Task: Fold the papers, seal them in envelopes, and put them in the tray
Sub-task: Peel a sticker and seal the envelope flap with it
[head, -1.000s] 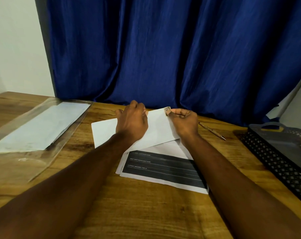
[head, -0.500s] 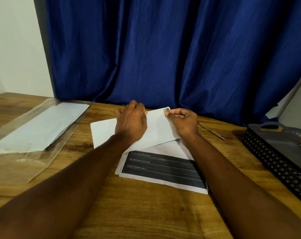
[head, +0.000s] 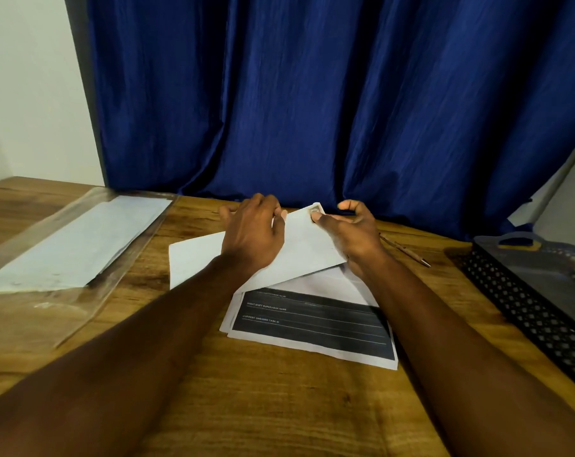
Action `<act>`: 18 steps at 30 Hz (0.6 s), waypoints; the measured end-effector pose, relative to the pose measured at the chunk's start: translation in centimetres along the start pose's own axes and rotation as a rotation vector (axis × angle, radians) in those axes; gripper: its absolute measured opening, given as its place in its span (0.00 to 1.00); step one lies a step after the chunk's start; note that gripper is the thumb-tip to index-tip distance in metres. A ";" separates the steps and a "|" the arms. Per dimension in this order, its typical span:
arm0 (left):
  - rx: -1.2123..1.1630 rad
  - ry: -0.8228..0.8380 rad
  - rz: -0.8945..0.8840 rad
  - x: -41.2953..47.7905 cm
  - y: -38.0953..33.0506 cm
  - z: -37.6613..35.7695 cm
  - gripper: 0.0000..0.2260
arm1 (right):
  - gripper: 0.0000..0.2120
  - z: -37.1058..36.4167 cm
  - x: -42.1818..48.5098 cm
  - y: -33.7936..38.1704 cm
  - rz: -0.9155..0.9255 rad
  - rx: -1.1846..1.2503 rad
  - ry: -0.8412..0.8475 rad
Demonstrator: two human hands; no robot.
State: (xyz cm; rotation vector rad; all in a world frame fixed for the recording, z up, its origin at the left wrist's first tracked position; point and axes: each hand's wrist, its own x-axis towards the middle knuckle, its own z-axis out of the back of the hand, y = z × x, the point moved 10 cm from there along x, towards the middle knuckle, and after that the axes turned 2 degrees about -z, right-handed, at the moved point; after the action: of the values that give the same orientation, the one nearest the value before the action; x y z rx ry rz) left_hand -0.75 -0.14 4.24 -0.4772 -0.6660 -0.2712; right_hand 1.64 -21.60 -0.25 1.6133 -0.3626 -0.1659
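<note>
A white envelope [head: 307, 247] lies tilted at the far middle of the wooden table, over a stack of papers [head: 312, 324] whose top sheet has a dark printed panel. My left hand [head: 253, 235] lies palm down on the envelope's left part, fingers curled over its far edge. My right hand [head: 348, 232] holds the envelope's far right corner, thumb on top near the stamp, other fingers lifted and curled. A black mesh tray [head: 526, 311] stands at the right edge.
A clear plastic sleeve [head: 65, 255] with white envelopes inside lies at the left. A pen [head: 408, 250] rests on the table right of my right hand. A blue curtain hangs right behind the table's far edge.
My right hand has loosened from a tight pinch; its fingers have lifted and spread while the thumb stays at the corner. The envelope and left hand have barely moved.
</note>
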 end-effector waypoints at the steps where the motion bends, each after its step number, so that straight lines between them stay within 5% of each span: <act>1: -0.034 0.010 -0.011 0.0 -0.3 0.0 0.09 | 0.28 -0.5 -0.1 0.0 -0.003 0.010 0.046; 10: -0.335 0.093 -0.001 0.0 -1.2 -0.7 0.10 | 0.26 -4.2 -2.1 -0.6 -0.071 0.067 0.423; 18: -0.186 0.064 -0.063 0.1 -1.3 -0.8 0.07 | 0.17 -4.9 -2.3 -1.2 -0.071 -0.086 0.503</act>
State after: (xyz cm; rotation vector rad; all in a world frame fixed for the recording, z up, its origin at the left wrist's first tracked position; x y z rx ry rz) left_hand -0.79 -1.64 4.18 -0.6231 -0.5961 -0.4083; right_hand 1.18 -16.20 -1.31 1.5219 0.0885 0.1686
